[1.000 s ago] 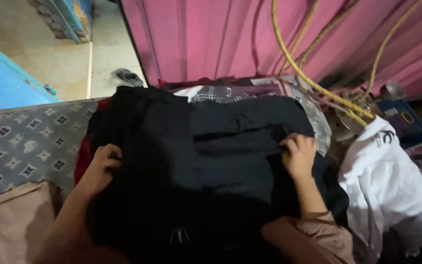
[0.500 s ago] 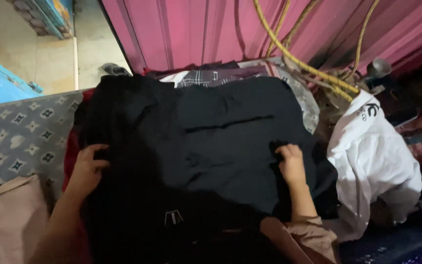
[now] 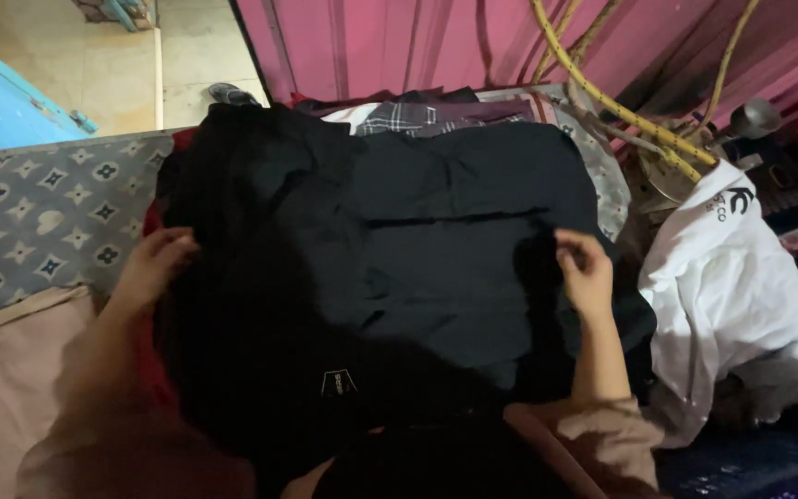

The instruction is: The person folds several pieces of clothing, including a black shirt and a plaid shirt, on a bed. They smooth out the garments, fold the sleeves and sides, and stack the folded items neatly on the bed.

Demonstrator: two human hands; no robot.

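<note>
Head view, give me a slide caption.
Both hands, left and right, rest on a spread black garment beside a white shirt.

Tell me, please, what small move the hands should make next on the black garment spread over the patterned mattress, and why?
Probably draw both edges outward to flatten it. The left hand rests at the left edge of the black fabric garment and the right hand pinches its right edge, while a crease runs across the middle and folds bunch near the upper left.

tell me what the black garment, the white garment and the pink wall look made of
Black garment: soft matte woven cloth, it seems; it creases and lies flat under both hands. White garment: thin cloth, crumpled into soft folds. Pink wall: probably painted corrugated metal sheet, judging by its straight vertical ridges.
</note>
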